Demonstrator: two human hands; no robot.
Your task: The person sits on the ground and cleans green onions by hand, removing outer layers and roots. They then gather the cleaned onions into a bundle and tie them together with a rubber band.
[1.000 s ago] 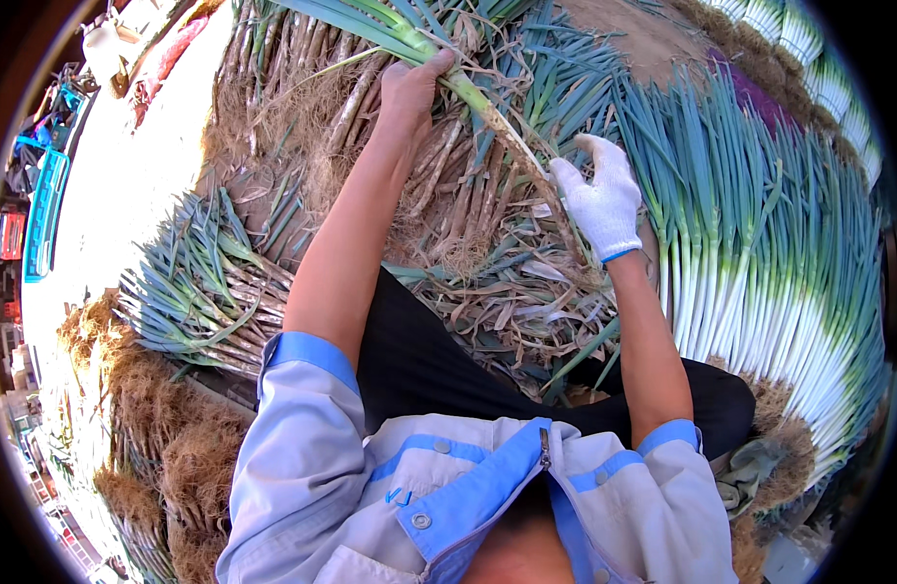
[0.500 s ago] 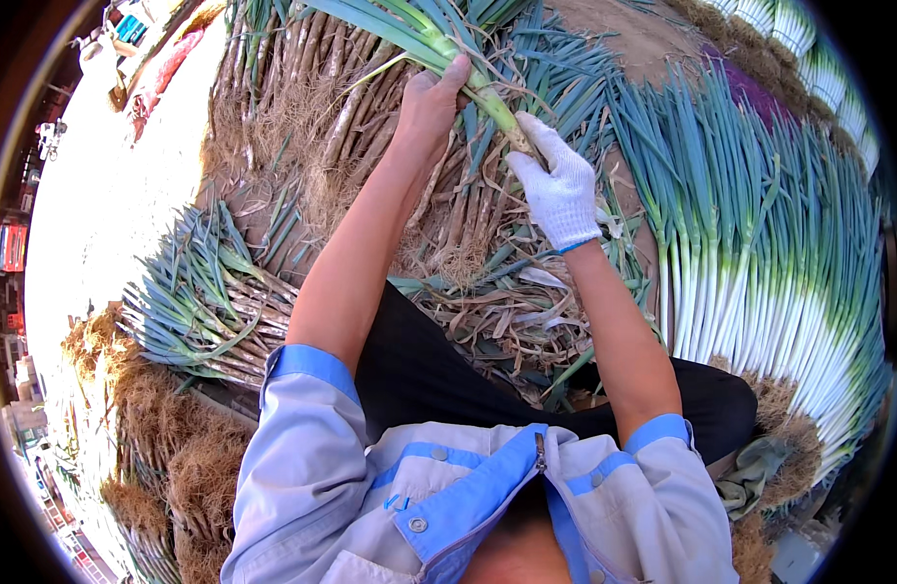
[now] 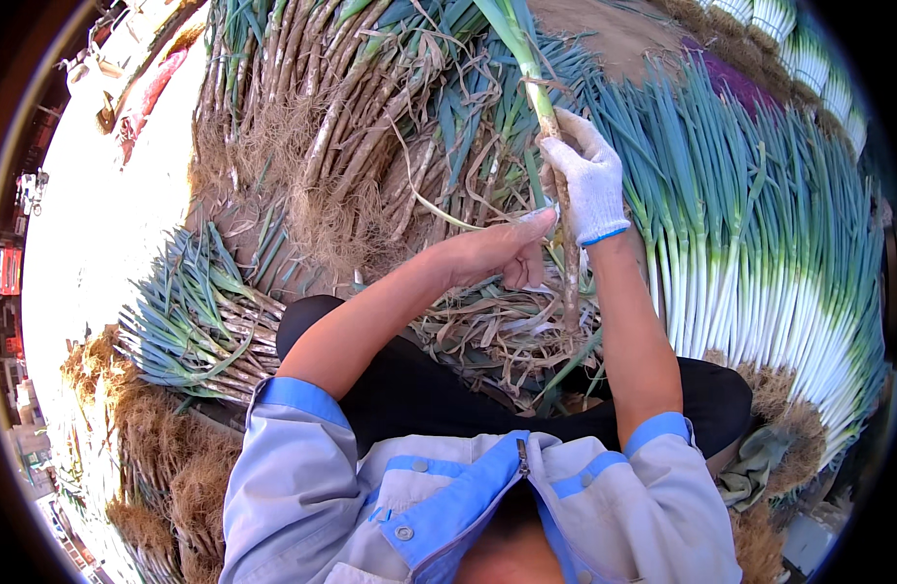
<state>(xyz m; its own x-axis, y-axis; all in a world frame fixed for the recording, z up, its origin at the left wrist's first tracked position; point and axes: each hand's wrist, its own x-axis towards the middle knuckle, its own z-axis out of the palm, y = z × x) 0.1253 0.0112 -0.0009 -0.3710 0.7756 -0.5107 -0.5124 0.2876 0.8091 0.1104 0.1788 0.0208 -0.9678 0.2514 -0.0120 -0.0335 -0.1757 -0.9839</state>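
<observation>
My right hand [image 3: 589, 175], in a white knitted glove with a blue cuff edge, is closed round a long green onion [image 3: 538, 97]. The onion stands nearly upright in the picture, green leaves at the top, its brown, soil-coated lower stem [image 3: 571, 263] hanging toward my lap. My bare left hand [image 3: 512, 248] is beside that lower stem, its fingers curled in and the fingertips close to it. A thin pale leaf strip [image 3: 419, 190] runs to the back of this hand. Whatever the left fingers pinch, if anything, is hidden.
Unpeeled, rooty green onions [image 3: 341, 117] lie in a heap ahead. Cleaned ones with white stems [image 3: 750, 282] are lined up on the right. Dry peelings [image 3: 497, 336] cover the ground before my crossed legs. A smaller pile [image 3: 205, 311] and root-end bundles [image 3: 176, 438] lie left.
The onion has swung more upright and slid lower through the view, with my right hand still on it. My left hand has left the leafy upper part and dropped beside the lower stem.
</observation>
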